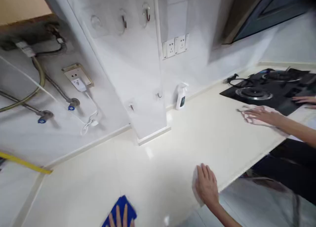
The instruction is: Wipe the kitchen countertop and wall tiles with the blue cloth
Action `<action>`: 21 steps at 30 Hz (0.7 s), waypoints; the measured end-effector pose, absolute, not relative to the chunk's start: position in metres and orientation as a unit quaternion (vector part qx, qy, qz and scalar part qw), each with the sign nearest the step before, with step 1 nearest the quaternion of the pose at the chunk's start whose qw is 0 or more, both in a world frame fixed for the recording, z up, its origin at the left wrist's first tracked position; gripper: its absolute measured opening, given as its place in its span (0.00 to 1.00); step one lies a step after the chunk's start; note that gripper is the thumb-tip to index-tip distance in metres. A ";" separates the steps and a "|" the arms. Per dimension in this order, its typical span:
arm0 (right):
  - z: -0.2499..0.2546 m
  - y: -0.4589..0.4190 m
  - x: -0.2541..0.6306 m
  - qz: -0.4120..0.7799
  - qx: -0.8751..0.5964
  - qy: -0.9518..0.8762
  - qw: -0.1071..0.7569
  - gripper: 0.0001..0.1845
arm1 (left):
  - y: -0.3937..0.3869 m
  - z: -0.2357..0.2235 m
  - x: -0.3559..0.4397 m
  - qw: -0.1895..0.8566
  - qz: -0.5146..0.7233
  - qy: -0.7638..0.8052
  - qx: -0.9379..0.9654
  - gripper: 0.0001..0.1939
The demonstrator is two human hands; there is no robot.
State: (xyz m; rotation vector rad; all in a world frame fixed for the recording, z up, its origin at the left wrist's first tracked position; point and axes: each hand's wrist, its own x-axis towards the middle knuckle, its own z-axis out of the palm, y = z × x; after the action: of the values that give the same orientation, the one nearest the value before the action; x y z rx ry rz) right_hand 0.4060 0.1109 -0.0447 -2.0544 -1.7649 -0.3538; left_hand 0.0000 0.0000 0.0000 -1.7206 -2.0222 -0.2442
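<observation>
Blue cloth (121, 202) lies at the near edge of my view, left of the middle, on the pale counter (168, 167). My left hand (118, 217) is on top of it, fingers stretched out straight and spread a little, laid over the cloth rather than wrapped around it; the palm is cut off from view. My right hand (206, 187) rests on the counter to the right, near its front edge, fingers extended and close together, with hold of nothing that I can see.

Farther off, a white spray bottle (181, 98) stands upright near the wall, just right of the pillar (125, 69) with its hooks (123, 21). Above the bottle are wall sockets (175, 46).

On the far right, another person's hand (265, 115) lies on a pale cloth (250, 121) beside the black stove (281, 103), and a second hand (306, 99) reaches in at its right side.

To my left, a white plug (79, 84) sits in a socket, near two valves (71, 107) with blue handles.
</observation>
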 end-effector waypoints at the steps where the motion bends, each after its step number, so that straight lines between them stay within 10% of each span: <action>1: -0.046 0.111 0.407 -0.128 -0.734 -0.633 0.209 0.28 | 0.014 0.000 0.007 0.229 -0.088 -0.730 -0.639 0.26; 21: -0.065 0.112 0.425 -0.159 -0.696 -0.658 0.240 0.43 | 0.330 0.043 0.019 0.049 -0.069 -0.760 -0.644 0.27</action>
State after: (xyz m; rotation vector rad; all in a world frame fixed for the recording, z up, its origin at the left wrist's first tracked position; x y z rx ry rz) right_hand 0.4251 0.1124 -0.0653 -1.9038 -1.8010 -0.4357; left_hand 0.0190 0.3297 0.0431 -1.9641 -2.3161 -0.2113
